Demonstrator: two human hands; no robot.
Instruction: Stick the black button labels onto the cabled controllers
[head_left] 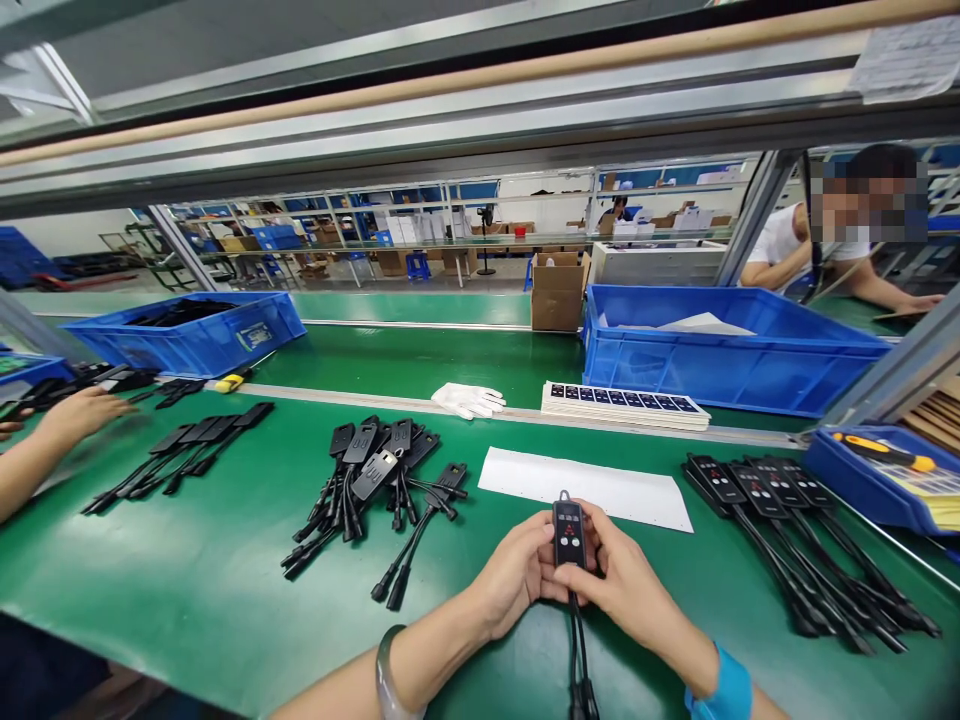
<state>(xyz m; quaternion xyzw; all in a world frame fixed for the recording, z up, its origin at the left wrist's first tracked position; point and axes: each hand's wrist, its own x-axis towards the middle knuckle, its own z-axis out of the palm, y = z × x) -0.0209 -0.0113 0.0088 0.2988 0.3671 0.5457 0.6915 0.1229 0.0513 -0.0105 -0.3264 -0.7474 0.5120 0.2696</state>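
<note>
Both my hands hold a small black control box [569,535] with two buttons, red marks and a pair of black cables hanging from its lower end. My left hand [519,570] grips its left side, and my right hand [616,570] closes round the right side with the thumb near the lower edge. Just beyond lies a blank white sheet [585,485]. To the left is a heap of similar black boxes [375,470] with cables, mostly turned face down. On the right, several boxes with printed faces [765,490] lie in a row, cables toward me.
A white glove [469,400] and a stack of label sheets [622,405] lie farther back. Blue bins stand at left [187,335] and right [720,350]. A box cutter [885,452] rests in a tray at right. A co-worker's hand [86,420] works at far left; another person sits opposite.
</note>
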